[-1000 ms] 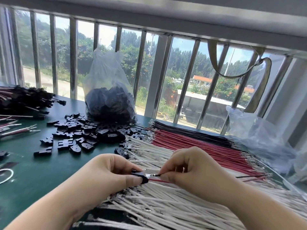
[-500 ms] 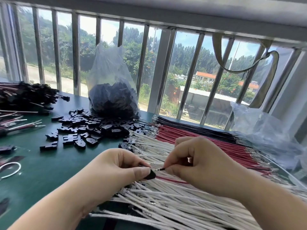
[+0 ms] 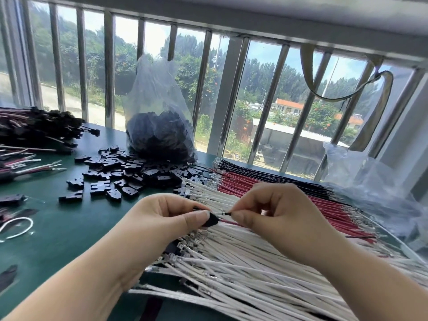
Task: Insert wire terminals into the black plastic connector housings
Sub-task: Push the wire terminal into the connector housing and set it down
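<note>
Black connector housing (image 3: pixel 210 220) pinched in left hand (image 3: pixel 166 218) fingers above the white wires (image 3: pixel 254 258), red wire (image 3: pixel 228 222) seated, right hand (image 3: pixel 278 216) fingers pinching a dark wire's terminal (image 3: pixel 225 213) at the mouth; next, likely align and push home.

A green table (image 3: pixel 58 232) carries everything. A clear plastic bag of black connector housings (image 3: pixel 159 133) stands on it, and this bag serves as the landmark. Just in front of the bag, loose black housings (image 3: pixel 120 172) lie scattered in a flat heap. Well to the bag's left sits a pile of finished wire assemblies (image 3: pixel 34 128), with a few loose red and white wires (image 3: pixel 30 165) in front of it. To the bag's right, rows of black wires (image 3: pixel 266 174), red wires (image 3: pixel 289 193) and white wires (image 3: pixel 243 258) lie side by side. A crumpled clear bag (image 3: pixel 370 186) rests far right of the landmark. A white wire loop (image 3: pixel 16 228) lies near the left edge.
</note>
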Demonstrator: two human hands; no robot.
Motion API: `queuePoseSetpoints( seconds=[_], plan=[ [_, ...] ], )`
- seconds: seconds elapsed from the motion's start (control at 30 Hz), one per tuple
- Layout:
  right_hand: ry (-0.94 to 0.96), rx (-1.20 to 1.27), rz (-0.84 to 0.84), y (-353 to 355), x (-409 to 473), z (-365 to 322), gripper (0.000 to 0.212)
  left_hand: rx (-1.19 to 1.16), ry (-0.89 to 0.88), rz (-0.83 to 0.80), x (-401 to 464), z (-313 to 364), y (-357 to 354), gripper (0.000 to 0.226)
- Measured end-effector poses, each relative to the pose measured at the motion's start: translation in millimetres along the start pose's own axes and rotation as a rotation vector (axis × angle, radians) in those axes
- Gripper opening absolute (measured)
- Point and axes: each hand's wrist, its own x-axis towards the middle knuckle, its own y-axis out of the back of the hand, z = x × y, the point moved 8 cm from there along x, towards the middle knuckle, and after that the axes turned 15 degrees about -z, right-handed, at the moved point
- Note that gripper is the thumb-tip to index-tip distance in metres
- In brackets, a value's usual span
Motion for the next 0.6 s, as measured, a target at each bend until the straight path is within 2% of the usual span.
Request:
queuePoseSetpoints(
  seconds=[0.07, 0.3, 0.6],
  plan=[
    [-0.014, 0.030, 0.005, -1, 0, 2, 0.017, -0.032, -0.012, 0.038, 0, 0, 3, 0.038],
    [0.037, 0.000, 0.023, -1, -1, 0, 0.016, 0.003, -0.017, 0.015, 0, 3, -2, 0.041],
    [0.102, -0.169, 0.037, -3, -5, -10, 0.024, -0.022, -0.031, 0.003, 0, 4, -6, 0.029]
  ],
)
